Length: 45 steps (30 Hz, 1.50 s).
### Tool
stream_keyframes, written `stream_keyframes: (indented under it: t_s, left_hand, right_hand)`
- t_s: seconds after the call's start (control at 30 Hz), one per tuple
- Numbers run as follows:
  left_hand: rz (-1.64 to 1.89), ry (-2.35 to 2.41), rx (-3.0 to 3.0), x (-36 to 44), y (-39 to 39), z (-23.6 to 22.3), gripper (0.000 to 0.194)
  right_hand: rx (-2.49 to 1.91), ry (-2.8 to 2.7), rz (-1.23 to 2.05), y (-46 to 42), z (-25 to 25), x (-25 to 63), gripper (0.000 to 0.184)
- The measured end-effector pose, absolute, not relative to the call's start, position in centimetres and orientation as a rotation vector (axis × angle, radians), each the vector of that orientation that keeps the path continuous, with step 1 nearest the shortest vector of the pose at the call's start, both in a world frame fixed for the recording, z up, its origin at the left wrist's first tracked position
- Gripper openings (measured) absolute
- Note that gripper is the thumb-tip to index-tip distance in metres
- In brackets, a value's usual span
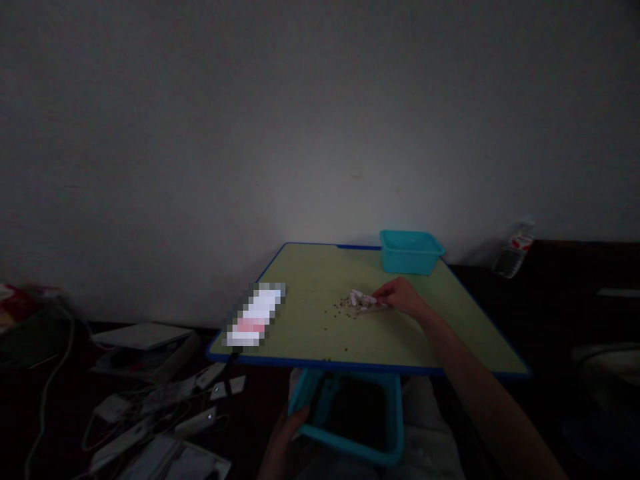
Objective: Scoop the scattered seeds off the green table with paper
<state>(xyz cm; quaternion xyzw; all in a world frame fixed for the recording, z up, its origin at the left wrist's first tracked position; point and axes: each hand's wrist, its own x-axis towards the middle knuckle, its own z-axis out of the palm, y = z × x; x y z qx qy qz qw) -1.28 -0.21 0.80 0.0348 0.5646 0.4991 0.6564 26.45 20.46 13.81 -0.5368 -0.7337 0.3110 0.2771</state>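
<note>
My right hand [400, 297] rests on the small green table [310, 320], its fingers curled against a pile of small whitish pieces [362, 299]; brown crumbs lie scattered around them. Whether it grips anything I cannot make out in the dim light. My left hand [285, 440] is below the tabletop, wrapped around the table's turquoise leg frame [350, 413].
A turquoise plastic tub [411, 251] stands at the table's far edge. A blurred flat object [255, 315] lies on the table's left side. Cables, adapters and a closed laptop [145, 337] clutter the floor at left. A plastic bottle [515, 250] leans by the wall at right.
</note>
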Motion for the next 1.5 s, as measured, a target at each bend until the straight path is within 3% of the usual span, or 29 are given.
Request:
stream_keyframes:
  t_s: [0.37,0.73,1.5]
  left_hand:
    - [1.163,1.268,0.175,-1.1,-0.6,1.8,0.041]
    - [1.145,1.284,0.061,-0.6,-0.8,2.7,0.066]
    - [1.164,1.272,0.182,-1.4,-0.2,0.6,0.058]
  right_hand:
    - [-1.409,-1.968,0.905,20.3,13.9,26.1,0.029]
    - [-1.397,-1.974,0.809,21.1,12.9,26.7,0.029]
    - [-1.487,-2.01,0.685,21.3,13.4,27.3,0.027]
